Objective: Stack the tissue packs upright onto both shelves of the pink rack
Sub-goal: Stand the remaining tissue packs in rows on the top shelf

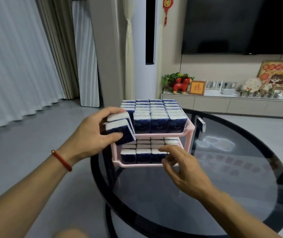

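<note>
Head view: we see our left hand (92, 134) pinching two tissue packs (120, 129) together, thumb on the near face and fingers over the far side, at the near left corner of the pink rack (191, 130), which stands on the round glass counter (240, 169). The pair leans, white tops tipped up and to the left, long axis off vertical, while the packs already on both shelves stand upright with white ends up. Our right hand (180, 167) is spread, fingertips touching the near right packs on the lower shelf. We judge the risks to be these: the held pair could slide apart or catch the upper shelf's rim, and a push could topple the tightly packed neighbours.
</note>
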Demonstrator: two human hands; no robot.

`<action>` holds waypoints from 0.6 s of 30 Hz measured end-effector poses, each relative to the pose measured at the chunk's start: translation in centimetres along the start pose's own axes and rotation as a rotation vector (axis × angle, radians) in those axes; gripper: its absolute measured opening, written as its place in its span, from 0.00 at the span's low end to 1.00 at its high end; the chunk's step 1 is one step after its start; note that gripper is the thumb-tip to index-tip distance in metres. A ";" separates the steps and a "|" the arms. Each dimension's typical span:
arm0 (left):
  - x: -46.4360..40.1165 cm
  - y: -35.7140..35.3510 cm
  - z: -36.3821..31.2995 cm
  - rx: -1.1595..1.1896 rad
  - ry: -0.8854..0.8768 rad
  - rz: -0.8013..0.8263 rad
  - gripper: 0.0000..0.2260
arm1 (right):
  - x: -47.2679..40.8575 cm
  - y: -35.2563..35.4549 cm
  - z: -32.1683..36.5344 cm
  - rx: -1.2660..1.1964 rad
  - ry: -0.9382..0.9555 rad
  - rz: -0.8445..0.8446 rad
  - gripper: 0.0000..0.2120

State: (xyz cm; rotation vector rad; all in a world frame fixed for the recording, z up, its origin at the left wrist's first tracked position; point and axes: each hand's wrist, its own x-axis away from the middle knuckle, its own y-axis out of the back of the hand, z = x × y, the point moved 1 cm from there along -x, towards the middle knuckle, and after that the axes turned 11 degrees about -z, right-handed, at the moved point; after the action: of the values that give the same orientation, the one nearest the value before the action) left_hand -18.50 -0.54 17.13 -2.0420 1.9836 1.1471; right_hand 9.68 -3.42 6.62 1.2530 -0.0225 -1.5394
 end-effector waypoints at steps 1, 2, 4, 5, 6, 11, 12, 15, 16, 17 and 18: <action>-1.0 0.6 -0.1 -0.008 -0.004 -0.011 0.27 | -0.1 -0.2 0.0 -0.005 0.001 0.000 0.14; -1.9 1.0 -0.2 -0.009 -0.013 -0.015 0.27 | -0.2 -0.3 0.0 -0.009 0.003 -0.004 0.14; -3.5 1.1 -0.2 -0.010 -0.013 -0.008 0.27 | -0.3 -0.5 0.1 -0.019 0.006 -0.008 0.14; -4.1 0.9 -0.2 -0.018 -0.007 0.000 0.26 | -0.4 -0.5 0.1 -0.023 0.009 -0.009 0.15; -4.7 0.6 0.0 -0.032 0.001 0.009 0.26 | -0.4 -0.6 0.1 -0.025 0.008 -0.011 0.15; -6.9 -1.5 1.7 -0.170 0.035 0.050 0.25 | -0.5 -0.4 -0.1 -0.012 -0.044 -0.044 0.16; -7.2 -1.9 2.1 -0.192 0.030 0.044 0.25 | -0.5 -0.4 -0.1 -0.012 -0.051 -0.045 0.16; -7.9 -2.6 3.5 -0.291 -0.016 0.029 0.27 | -0.5 -0.6 -0.1 -0.009 -0.050 -0.059 0.15; -7.9 -2.7 3.9 -0.335 -0.030 0.035 0.28 | -0.6 -0.6 -0.1 -0.002 -0.038 -0.074 0.16; -7.9 -2.8 4.4 -0.366 -0.042 0.045 0.29 | -0.6 -0.7 0.0 0.015 -0.015 -0.096 0.16; -7.9 -2.9 4.9 -0.388 -0.054 0.053 0.29 | -0.8 -0.7 0.2 0.046 0.024 -0.125 0.17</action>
State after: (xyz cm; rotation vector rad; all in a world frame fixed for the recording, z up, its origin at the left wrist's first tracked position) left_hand -17.19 9.06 16.63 -2.1008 1.9211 1.6928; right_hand 8.96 -2.68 6.83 1.3302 0.0370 -1.6391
